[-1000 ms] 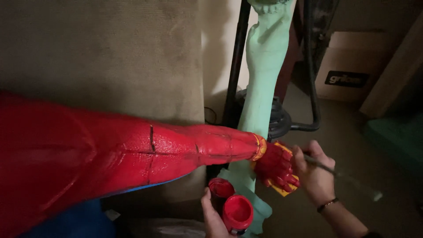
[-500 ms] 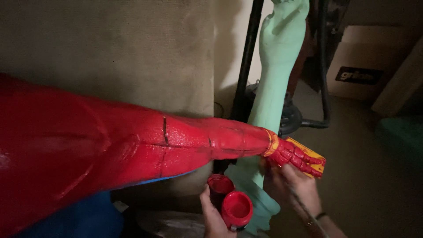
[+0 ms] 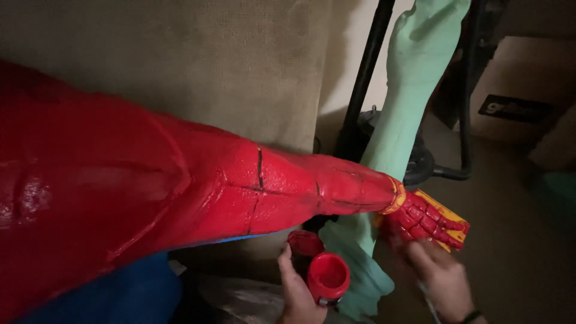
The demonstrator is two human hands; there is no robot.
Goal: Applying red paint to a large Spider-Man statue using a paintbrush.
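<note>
Your left hand (image 3: 298, 291) sits at the bottom edge of the view, its fingers (image 3: 285, 258) clenched around a small open jar of red paint (image 3: 327, 278), with the jar's red lid (image 3: 305, 243) held just above your thumb and touching the jar. Your right hand (image 3: 440, 277) lies to the right of it, fingers pressed up against the underside of the red and yellow sculpted hand (image 3: 427, 219); something thin runs down from your palm, but you cannot tell what it is or whether those fingers grip it. The sculpted hand ends a long glossy red arm (image 3: 240, 186) that reaches away to the left, above your left fingers. Between your two hands a pale green figure (image 3: 396, 132) rises upward, with a black metal stand (image 3: 363, 84) just behind it.
</note>
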